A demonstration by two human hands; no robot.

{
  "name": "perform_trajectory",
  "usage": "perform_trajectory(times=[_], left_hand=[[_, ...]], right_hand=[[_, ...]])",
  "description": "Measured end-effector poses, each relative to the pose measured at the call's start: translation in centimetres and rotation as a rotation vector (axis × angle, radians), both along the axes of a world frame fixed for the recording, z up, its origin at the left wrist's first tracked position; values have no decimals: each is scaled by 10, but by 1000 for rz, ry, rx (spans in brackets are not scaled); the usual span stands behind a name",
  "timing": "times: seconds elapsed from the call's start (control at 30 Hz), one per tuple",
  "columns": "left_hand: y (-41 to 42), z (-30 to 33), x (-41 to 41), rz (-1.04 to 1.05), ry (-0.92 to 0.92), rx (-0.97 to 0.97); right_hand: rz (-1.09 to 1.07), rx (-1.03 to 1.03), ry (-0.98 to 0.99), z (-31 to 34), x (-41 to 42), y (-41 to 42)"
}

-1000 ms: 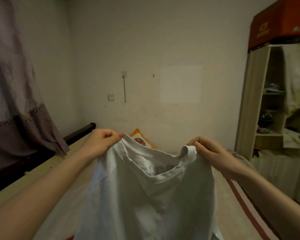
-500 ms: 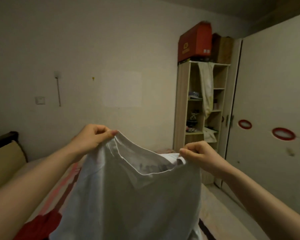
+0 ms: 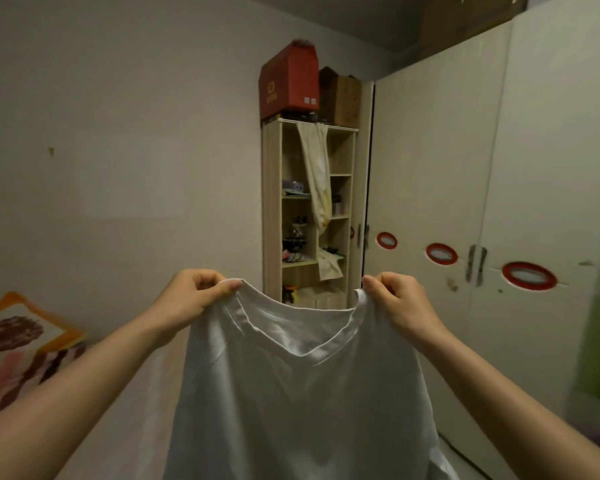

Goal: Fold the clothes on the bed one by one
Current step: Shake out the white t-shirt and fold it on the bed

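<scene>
The white shirt [image 3: 302, 386] hangs in the air in front of the person, held up by its two shoulder points so that the neckline sags in a shallow curve between them and the body drops straight down under its own weight. Held this way the cloth probably pulls flat and shows its shape, which suits a fold that is only starting; no fold is made yet.

Left of the shirt, low in the view, a patterned pillow [image 3: 18, 327] lies on the bed [image 3: 14, 382], whose striped cover shows just beside the left forearm. The shirt's lower edge runs out of the view, so whether it touches the bed cannot be told.

The left hand [image 3: 191, 299] is at the shirt's left shoulder, fingers curled tight, thumb and forefinger pinching the edge beside the collar. The right hand [image 3: 399, 303] does the same at the shirt's right shoulder, fist closed over a bunch of fabric, thumb pressing on top. Both hands stand level with each other, so the neckline sits even.

Behind the shirt, above its collar, stands an open shelf unit [image 3: 309, 216] with a red box [image 3: 288, 81] on top. Right of the shirt runs a pale wardrobe [image 3: 499, 202], doors closed.
</scene>
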State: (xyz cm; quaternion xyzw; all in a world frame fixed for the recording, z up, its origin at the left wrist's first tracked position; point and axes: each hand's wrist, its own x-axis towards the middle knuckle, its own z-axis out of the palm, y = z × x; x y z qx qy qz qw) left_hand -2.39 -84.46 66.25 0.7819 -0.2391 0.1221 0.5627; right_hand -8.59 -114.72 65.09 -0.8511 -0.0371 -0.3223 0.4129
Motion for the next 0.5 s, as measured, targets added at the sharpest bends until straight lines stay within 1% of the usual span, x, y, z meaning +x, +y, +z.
perform_trajectory(times=[0.33, 0.5], left_hand=[[-175, 8, 33, -255, -10, -37], [-260, 1, 43, -329, -53, -29]], right_hand=[[-349, -29, 31, 1, -38, -125], [-454, 37, 9, -3, -64, -182]])
